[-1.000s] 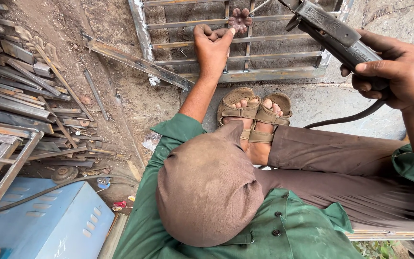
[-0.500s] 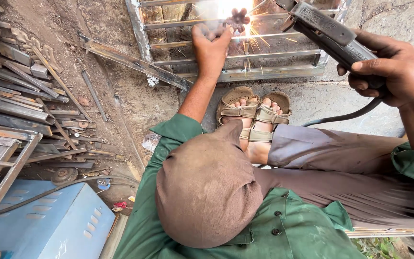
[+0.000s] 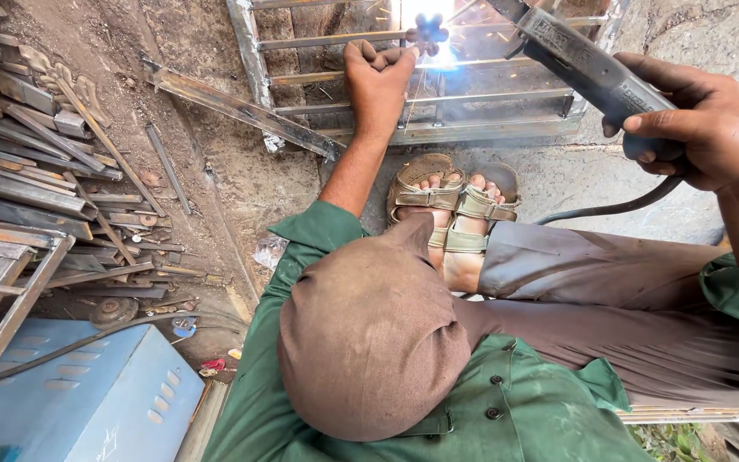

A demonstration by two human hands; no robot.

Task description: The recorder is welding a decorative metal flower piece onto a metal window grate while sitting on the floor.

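My left hand (image 3: pixel 378 77) is stretched out over a metal window grille (image 3: pixel 472 128) lying on the ground. Its fingers pinch a small flower-shaped metal ornament (image 3: pixel 428 34) against a grille bar. My right hand (image 3: pixel 703 128) grips a grey welding electrode holder (image 3: pixel 588 68), which points down and left toward the ornament. A bright white arc with sparks (image 3: pixel 438 17) glows right beside the ornament and my left fingers. My sandalled feet (image 3: pixel 455 205) rest just in front of the grille.
A pile of metal bars and strips (image 3: pixel 27 171) lies at the left. A loose angle iron (image 3: pixel 241 111) lies on the dirt next to the grille. A blue metal machine box (image 3: pixel 70 402) stands at the bottom left. A black cable (image 3: pixel 609 210) runs from the holder.
A welding arc has lit at the ornament and grown brighter, throwing sparks. Both hands stay in nearly the same place.
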